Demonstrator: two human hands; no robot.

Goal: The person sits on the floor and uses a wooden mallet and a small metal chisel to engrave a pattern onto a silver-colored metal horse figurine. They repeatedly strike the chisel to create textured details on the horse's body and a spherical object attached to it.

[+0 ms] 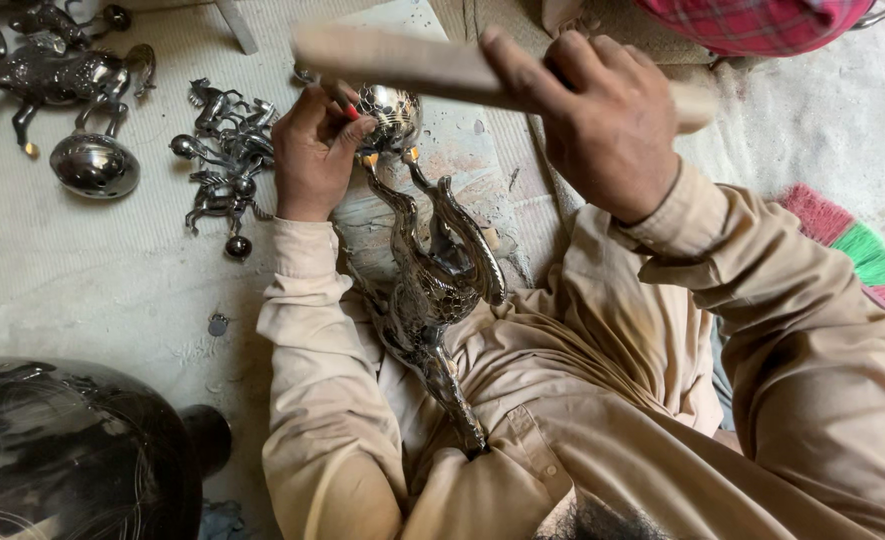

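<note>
Beige sleeves fill the foreground. Propped against the lap, a shiny metal horse [432, 290] has its base hidden in cloth. Left hand [312, 150] pinches its ball [390, 112]; right hand [602, 120] grips a blurred wooden stick [402, 62].

This is a small metalcraft workshop where the work is done seated on the floor. The floor [112, 290] is covered with a dusty pale cloth, and finished shiny metal horse figurines [224, 160] lie scattered on it, beside a larger horse figure [57, 75] and a polished metal ball [94, 165]. A big dark engraved metal vessel [62, 450] sits at the lower left. A worn, stained block [462, 160] serves as the work surface, and a pink and green broom [867, 255] lies at the right.
</note>
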